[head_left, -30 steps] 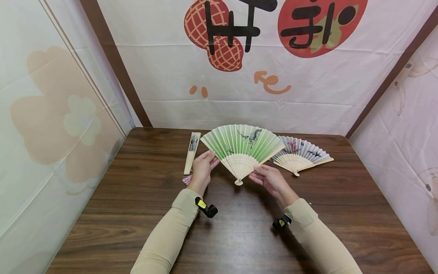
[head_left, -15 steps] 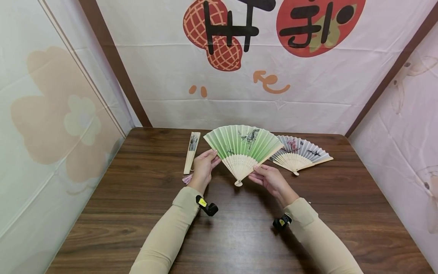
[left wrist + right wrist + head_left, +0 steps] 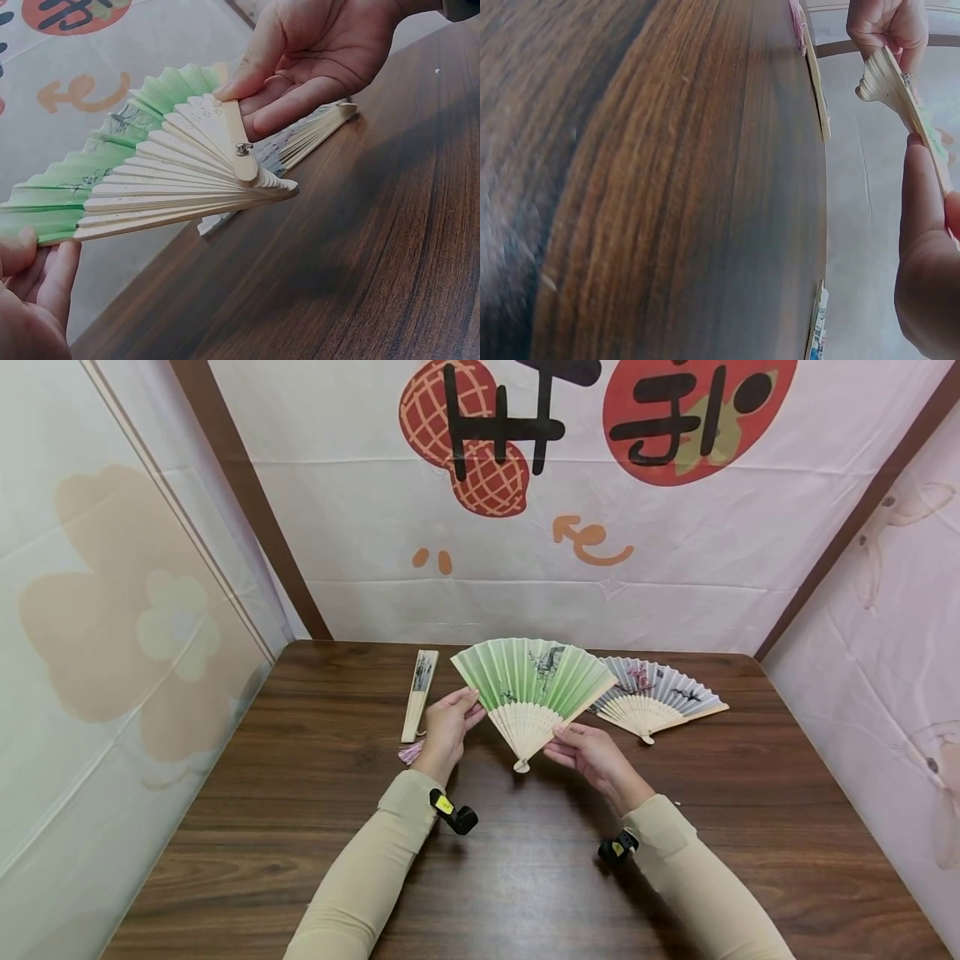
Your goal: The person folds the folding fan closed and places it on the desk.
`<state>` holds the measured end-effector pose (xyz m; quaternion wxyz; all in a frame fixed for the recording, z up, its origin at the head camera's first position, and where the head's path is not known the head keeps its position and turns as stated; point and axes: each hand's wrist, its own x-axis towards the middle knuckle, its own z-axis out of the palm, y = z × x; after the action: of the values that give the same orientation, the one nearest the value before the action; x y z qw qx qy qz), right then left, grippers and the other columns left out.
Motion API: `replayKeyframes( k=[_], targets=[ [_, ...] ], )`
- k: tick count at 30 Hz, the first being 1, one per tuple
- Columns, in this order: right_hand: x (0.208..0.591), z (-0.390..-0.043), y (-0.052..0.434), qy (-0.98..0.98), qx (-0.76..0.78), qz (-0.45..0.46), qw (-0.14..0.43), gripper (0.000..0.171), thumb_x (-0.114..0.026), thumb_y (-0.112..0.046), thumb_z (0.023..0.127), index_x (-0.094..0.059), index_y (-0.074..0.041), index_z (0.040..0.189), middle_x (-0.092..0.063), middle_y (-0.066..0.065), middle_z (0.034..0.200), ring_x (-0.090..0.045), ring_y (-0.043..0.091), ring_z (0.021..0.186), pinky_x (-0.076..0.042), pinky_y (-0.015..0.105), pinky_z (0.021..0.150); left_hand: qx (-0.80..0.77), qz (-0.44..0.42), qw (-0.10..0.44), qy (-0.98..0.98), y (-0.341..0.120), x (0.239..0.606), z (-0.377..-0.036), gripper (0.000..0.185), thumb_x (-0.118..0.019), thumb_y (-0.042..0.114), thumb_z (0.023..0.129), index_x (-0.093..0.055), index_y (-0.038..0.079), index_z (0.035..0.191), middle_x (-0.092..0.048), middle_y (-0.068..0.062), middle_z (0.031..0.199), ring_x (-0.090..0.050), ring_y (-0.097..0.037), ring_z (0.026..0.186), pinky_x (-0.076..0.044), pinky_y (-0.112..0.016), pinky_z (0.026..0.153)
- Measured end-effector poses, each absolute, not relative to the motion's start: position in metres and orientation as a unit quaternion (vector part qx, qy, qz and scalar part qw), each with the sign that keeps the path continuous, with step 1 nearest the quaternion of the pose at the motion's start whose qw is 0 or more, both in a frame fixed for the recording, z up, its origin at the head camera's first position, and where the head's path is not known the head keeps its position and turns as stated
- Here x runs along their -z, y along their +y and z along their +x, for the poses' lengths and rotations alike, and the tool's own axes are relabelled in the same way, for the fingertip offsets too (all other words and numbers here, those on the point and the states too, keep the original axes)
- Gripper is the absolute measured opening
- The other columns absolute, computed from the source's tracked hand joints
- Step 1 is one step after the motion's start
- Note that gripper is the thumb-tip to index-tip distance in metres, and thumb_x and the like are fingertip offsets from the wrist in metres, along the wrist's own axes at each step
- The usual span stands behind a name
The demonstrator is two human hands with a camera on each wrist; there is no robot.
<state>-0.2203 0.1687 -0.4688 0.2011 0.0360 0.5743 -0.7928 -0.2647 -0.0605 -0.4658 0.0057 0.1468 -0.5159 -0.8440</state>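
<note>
A green paper fan with pale bamboo ribs is spread open and held up over the table between both hands. My left hand pinches its left outer rib. My right hand pinches the right outer rib, thumb on top, as the left wrist view shows with the right hand just above the rivet. There the green fan reaches to my left hand. In the right wrist view the green fan is edge-on between the left hand and right hand.
A grey-white painted fan lies open on the wooden table behind my right hand. A closed fan with a pink tassel lies left of my left hand. Printed cloth walls enclose the table on three sides.
The green fan's spread has narrowed a little: its left edge has swung right toward the middle. Both hands keep their hold and have barely shifted.
</note>
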Motion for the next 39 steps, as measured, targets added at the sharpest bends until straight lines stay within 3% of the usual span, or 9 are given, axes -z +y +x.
replayKeyframes(
  k=[8,15,23,29,32,39],
  targets=[
    [0.4717,-0.2207,0.1677,0.569,0.796,0.030,0.205,0.015,-0.045,-0.005,0.105,-0.059,-0.006,0.098,-0.072,0.000,0.086,-0.072,0.011,0.084,-0.062,0.023,0.084,0.844,0.148,0.001,-0.516,-0.0605,0.4666,-0.2657,0.018,-0.061,0.000,0.096,-0.066,-0.010,0.110,-0.065,0.002,0.076,-0.065,-0.007,0.069,-0.062,-0.019,0.070],
    [0.4741,-0.2221,0.1672,0.570,0.796,0.032,0.200,0.014,-0.046,-0.004,0.105,-0.060,-0.006,0.103,-0.072,-0.002,0.088,-0.071,0.010,0.084,-0.061,0.023,0.085,0.838,0.149,-0.005,-0.525,-0.0610,0.4690,-0.2669,0.024,-0.062,0.002,0.096,-0.064,-0.012,0.116,-0.065,0.003,0.076,-0.065,-0.006,0.069,-0.062,-0.019,0.070],
    [0.4724,-0.2246,0.1664,0.571,0.800,0.042,0.182,0.026,-0.048,-0.002,0.103,-0.066,-0.015,0.089,-0.071,-0.006,0.087,-0.070,0.008,0.087,-0.061,0.026,0.090,0.840,0.145,-0.001,-0.523,-0.0601,0.4704,-0.2675,0.016,-0.062,0.000,0.096,-0.066,-0.009,0.109,-0.065,0.003,0.075,-0.065,-0.006,0.067,-0.062,-0.019,0.068],
    [0.4720,-0.2249,0.1635,0.584,0.792,0.058,0.166,0.013,-0.049,-0.007,0.104,-0.061,-0.007,0.108,-0.071,-0.006,0.089,-0.070,0.008,0.087,-0.061,0.026,0.088,0.841,0.144,-0.001,-0.521,-0.0592,0.4706,-0.2685,0.016,-0.061,-0.002,0.096,-0.067,-0.009,0.108,-0.065,0.003,0.076,-0.064,-0.007,0.068,-0.062,-0.019,0.068],
    [0.4725,-0.2257,0.1623,0.587,0.792,0.062,0.157,0.015,-0.049,-0.008,0.104,-0.058,-0.003,0.114,-0.072,-0.006,0.089,-0.070,0.008,0.087,-0.061,0.025,0.088,0.841,0.142,0.000,-0.522,-0.0589,0.4704,-0.2684,0.017,-0.061,-0.002,0.096,-0.066,-0.011,0.109,-0.066,0.002,0.077,-0.064,-0.007,0.069,-0.062,-0.020,0.068],
    [0.4741,-0.2276,0.1614,0.576,0.803,0.064,0.138,0.016,-0.051,-0.005,0.103,-0.066,-0.008,0.106,-0.073,-0.007,0.089,-0.070,0.007,0.087,-0.061,0.022,0.085,0.841,0.137,-0.003,-0.523,-0.0587,0.4695,-0.2679,0.014,-0.060,-0.002,0.096,-0.067,-0.009,0.106,-0.066,0.002,0.078,-0.065,-0.007,0.070,-0.062,-0.020,0.069]
  ],
)
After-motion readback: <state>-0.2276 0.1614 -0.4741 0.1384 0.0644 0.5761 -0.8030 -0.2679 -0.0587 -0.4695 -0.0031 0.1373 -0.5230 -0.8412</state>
